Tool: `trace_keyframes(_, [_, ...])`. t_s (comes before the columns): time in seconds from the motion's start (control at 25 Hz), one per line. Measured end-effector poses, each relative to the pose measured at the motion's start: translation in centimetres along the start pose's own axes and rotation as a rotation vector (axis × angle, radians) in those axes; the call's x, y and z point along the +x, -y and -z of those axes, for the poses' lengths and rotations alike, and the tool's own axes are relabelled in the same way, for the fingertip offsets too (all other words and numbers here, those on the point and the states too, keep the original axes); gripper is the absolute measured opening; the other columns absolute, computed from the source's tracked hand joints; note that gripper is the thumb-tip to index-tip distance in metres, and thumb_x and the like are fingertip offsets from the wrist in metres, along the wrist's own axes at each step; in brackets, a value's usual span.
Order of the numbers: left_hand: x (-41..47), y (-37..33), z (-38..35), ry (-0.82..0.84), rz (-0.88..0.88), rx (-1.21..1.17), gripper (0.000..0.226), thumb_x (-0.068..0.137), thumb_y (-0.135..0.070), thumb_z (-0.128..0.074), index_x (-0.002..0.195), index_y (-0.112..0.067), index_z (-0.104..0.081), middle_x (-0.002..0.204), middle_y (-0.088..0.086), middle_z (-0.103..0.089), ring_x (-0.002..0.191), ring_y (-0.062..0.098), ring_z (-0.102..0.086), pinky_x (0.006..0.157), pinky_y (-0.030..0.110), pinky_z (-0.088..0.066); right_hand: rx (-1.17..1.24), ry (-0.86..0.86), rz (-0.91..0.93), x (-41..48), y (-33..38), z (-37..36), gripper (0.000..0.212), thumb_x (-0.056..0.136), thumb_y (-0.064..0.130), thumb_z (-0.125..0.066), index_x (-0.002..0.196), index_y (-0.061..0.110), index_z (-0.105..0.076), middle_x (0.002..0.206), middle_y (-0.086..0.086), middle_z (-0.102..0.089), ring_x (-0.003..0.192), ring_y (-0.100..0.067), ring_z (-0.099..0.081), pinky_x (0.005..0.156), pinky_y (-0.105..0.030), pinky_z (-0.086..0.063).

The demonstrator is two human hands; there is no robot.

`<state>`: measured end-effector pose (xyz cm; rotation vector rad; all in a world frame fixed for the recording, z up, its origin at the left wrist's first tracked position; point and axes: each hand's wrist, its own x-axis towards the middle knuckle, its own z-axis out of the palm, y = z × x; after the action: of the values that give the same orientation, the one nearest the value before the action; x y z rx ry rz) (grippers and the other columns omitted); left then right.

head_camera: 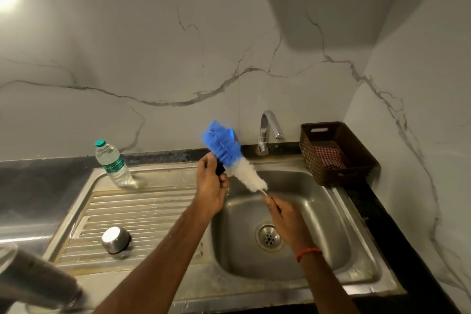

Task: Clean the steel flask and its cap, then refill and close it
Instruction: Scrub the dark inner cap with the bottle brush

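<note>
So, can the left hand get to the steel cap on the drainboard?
Likely yes: nothing lies between the left hand and the cap, though that hand grips a black piece by the brush.

Two bare forearms showed in the lower half of the frame. A thin red-orange thread band circled the wrist of the right hand.

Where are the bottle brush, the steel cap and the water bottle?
bottle brush point(248, 176): head view, white bristles.
steel cap point(115, 237): head view, domed top.
water bottle point(114, 165): head view, label.
</note>
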<state>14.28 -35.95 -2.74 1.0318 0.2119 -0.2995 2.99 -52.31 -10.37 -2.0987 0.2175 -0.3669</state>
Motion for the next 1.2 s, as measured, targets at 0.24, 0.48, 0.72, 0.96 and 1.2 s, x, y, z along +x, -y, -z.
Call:
trace_keyframes(0.24, [-0.4, 1.4, -0.5, 0.004, 0.018, -0.046, 0.02, 0.107, -0.032, -0.047, 0.106, -0.016, -0.059, 0.077, 0.001, -0.058, 0.051, 0.007, -0.041, 0.043, 0.019, -0.037, -0.075, 0.001, 0.107, 1.3, 1.5, -1.2, 0.025, 0.102, 0.042, -0.048, 0.103, 0.026, -0.067, 0.062, 0.007, -0.058, 0.054, -0.008, -0.053, 0.054, -0.033, -0.041])
trace_keyframes(0.48, [-0.9, 2.8, -0.3, -0.063, -0.034, 0.149, 0.036, 0.108, -0.039, -0.038, 0.096, -0.016, -0.062, 0.07, -0.001, -0.057, 0.052, 0.007, -0.042, 0.049, 0.024, -0.036, -0.095, -0.004, 0.138, 1.0, 1.8, -1.0, 0.027, 0.102, 0.043, -0.047, 0.101, 0.026, -0.067, 0.06, 0.008, -0.054, 0.054, -0.008, -0.051, 0.053, -0.033, -0.039])
trace_keyframes(0.72, [-0.7, 0.7, 0.1, -0.136, -0.004, -0.03, 0.029, 0.106, -0.033, -0.044, 0.086, -0.018, -0.059, 0.065, -0.004, -0.056, 0.052, 0.008, -0.045, 0.047, 0.02, -0.038, 0.035, 0.01, 0.03, -0.7, -0.4, -0.1, 0.048, 0.096, 0.06, -0.042, 0.095, 0.022, -0.071, 0.06, 0.013, -0.049, 0.055, -0.003, -0.044, 0.054, -0.031, -0.039])
trace_keyframes(0.96, [-1.7, 1.6, 0.1, -0.171, 0.034, -0.033, 0.034, 0.098, -0.051, -0.055, 0.09, -0.019, -0.064, 0.067, -0.002, -0.059, 0.049, 0.009, -0.045, 0.04, 0.021, -0.036, -0.121, -0.012, 0.081, 2.0, 2.7, -0.7, 0.06, 0.097, 0.065, -0.037, 0.088, 0.017, -0.071, 0.073, -0.001, -0.069, 0.067, -0.015, -0.063, 0.062, -0.04, -0.052])
trace_keyframes(1.2, [-1.6, 0.3, 0.8, -0.151, -0.05, 0.046, 0.041, 0.098, -0.054, -0.056, 0.075, -0.019, -0.059, 0.058, -0.001, -0.048, 0.04, 0.01, -0.035, 0.034, 0.019, -0.026, -0.033, 0.0, 0.052, 0.6, 1.7, 0.0, 0.046, 0.098, 0.058, -0.043, 0.077, 0.023, -0.064, 0.06, 0.006, -0.056, 0.055, -0.007, -0.051, 0.056, -0.036, -0.044])
